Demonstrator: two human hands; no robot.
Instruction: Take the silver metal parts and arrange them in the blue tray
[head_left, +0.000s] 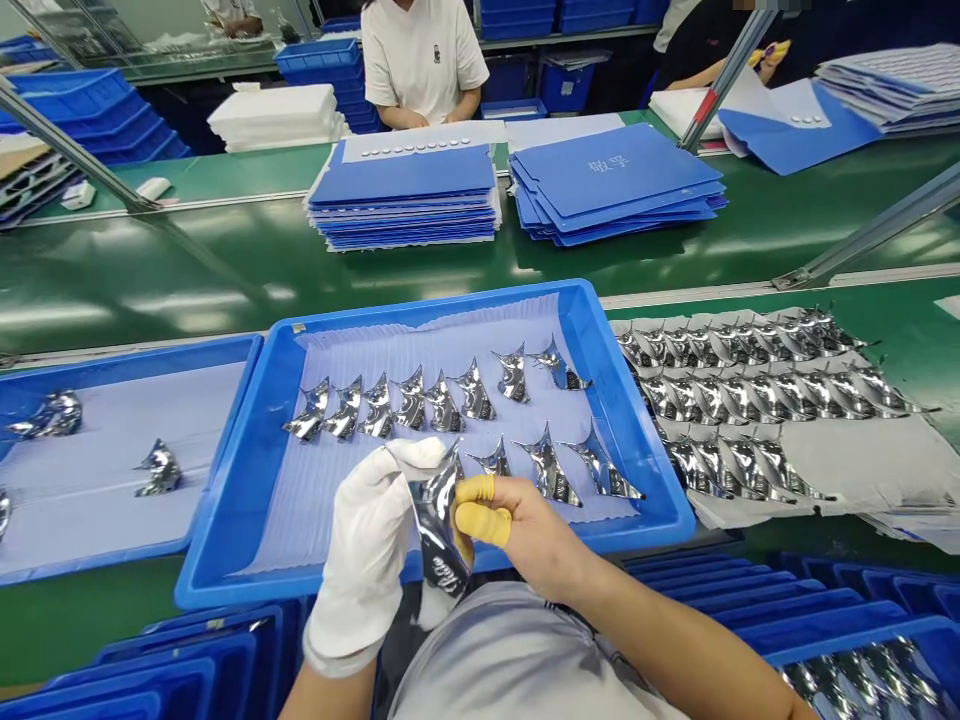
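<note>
Between my two hands is a shiny chrome-like part (439,525), curved and pointed, with white script lettering near its lower end. My left hand (371,535), in a white glove, is closed on its upper left side. Yellow finger cots cover the thumb and finger of my right hand (517,520), which pinch its right edge. Beneath them lies a blue tray (225,500) lined with pale ribbed sheet. Several similar mirror-bright parts (411,398) stand there in a back row, with a few more in front, such as a chrome part (551,465) right of my hands.
Left is another blue tray (135,365) with a few chrome parts. To the right, rows of chrome parts (739,395) lie on paper. Beyond are blue folder stacks (405,190), a metal post (727,80) and a co-worker (424,60). Stacked trays (187,660) sit below the bench.
</note>
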